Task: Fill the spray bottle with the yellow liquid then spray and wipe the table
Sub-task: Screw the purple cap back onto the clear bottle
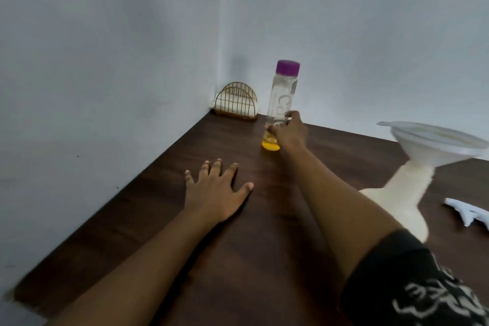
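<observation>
A tall clear bottle (283,95) with a purple cap stands upright on the dark wooden table (238,259) near the far corner, with a little yellow liquid at its bottom. My right hand (289,132) grips its lower part. My left hand (215,190) rests flat on the table, fingers spread, nearer to me and left of the bottle. At the right stands a cream spray bottle (404,196) without its head, a white funnel (436,143) seated in its neck; my right arm hides part of its body.
A gold wire napkin holder (236,104) stands in the corner against the grey walls. A white object (468,213), partly cut off, lies on the table at the far right edge. The table's left edge runs along the wall.
</observation>
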